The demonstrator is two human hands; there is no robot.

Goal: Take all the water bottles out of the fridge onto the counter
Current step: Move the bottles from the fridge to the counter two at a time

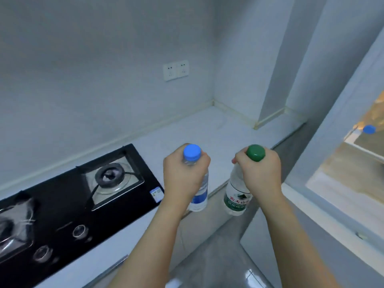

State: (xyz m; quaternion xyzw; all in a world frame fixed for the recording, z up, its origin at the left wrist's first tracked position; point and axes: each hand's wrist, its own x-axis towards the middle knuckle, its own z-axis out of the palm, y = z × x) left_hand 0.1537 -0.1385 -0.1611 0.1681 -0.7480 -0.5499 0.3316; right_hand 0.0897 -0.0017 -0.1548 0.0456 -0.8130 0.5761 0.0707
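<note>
Hands grip two bottles, left hand (184, 175) blue-capped bottle (199, 190), right hand (259, 173) green-capped bottle (236, 196), seemingly above counter (207, 129).

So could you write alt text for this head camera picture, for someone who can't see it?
A person's left hand grips a blue-capped water bottle and the right hand a green-capped water bottle, both upright by the front edge of a white counter. A black gas stove sits left; another blue cap shows in the open fridge, right.

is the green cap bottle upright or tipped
Upright: the green-capped bottle hangs cap-up, gripped at its neck by the right hand.
</note>
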